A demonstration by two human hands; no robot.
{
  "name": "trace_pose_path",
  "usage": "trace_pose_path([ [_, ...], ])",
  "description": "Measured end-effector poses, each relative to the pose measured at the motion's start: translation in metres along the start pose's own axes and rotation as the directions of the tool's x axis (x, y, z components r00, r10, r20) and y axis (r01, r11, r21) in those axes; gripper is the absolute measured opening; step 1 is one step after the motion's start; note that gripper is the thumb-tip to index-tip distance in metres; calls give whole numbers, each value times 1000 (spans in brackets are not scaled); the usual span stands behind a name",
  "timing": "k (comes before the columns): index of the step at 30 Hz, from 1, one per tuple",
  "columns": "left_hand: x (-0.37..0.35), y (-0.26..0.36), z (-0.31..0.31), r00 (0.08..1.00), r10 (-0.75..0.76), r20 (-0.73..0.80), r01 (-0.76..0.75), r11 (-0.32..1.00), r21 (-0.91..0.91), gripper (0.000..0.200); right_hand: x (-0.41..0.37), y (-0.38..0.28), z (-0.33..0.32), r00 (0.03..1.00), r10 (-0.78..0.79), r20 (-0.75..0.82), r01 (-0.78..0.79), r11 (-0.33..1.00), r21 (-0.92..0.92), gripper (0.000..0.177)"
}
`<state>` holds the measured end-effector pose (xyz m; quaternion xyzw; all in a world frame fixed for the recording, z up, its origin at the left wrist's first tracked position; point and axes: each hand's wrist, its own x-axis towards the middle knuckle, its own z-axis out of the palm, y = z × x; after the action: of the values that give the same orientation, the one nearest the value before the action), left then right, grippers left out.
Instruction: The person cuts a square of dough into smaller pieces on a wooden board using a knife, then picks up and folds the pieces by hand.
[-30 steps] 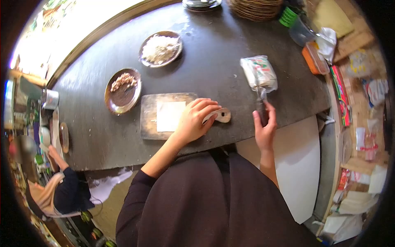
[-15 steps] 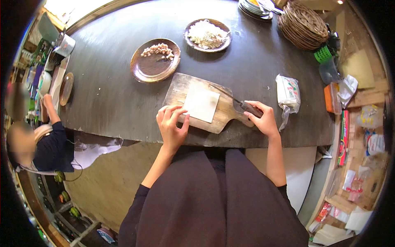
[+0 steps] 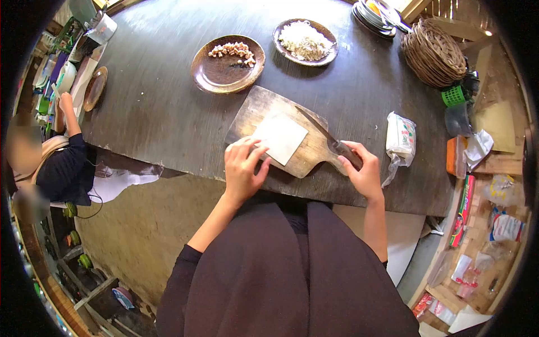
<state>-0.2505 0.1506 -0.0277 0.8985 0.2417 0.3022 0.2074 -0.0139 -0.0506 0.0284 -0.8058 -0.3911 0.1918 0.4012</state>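
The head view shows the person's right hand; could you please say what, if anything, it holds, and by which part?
The right hand holds the knife by its dark handle.

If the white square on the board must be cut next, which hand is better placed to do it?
Right, I would judge: the right hand holds the knife by its handle, with the blade over the board. The left hand, beside the white square, seems better for steadying.
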Motion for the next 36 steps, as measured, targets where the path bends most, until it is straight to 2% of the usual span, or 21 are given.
trace_pose_path([
  [2,-7,3,6,994,79,79,-81,997,17,33,-3,-5,12,998,-57,5,57,998,-29,34],
  [3,-8,7,9,994,72,87,-73,997,3,34,-4,-7,17,993,-116,5,116,992,-57,34],
  [8,-6,18,20,996,22,82,-17,998,-57,32,-1,-5,30,982,-184,34,187,972,-145,33],
  [11,-2,18,23,997,18,77,-11,996,-83,31,3,-8,36,962,-267,52,272,952,-138,36],
  [14,3,16,21,997,1,75,5,997,-72,32,8,-13,43,935,-328,137,352,905,-238,44],
  [15,5,15,21,997,-3,76,8,997,-71,32,8,-15,45,935,-327,140,352,905,-237,44],
  [17,10,11,20,999,-6,51,8,999,-39,34,10,-20,48,929,-318,189,367,861,-351,42],
  [20,7,6,25,999,-11,50,13,999,-35,34,14,-18,52,911,-367,186,411,838,-359,42],
  [36,5,4,27,999,-47,17,48,997,-67,36,14,-16,54,892,-382,239,449,802,-394,43],
])
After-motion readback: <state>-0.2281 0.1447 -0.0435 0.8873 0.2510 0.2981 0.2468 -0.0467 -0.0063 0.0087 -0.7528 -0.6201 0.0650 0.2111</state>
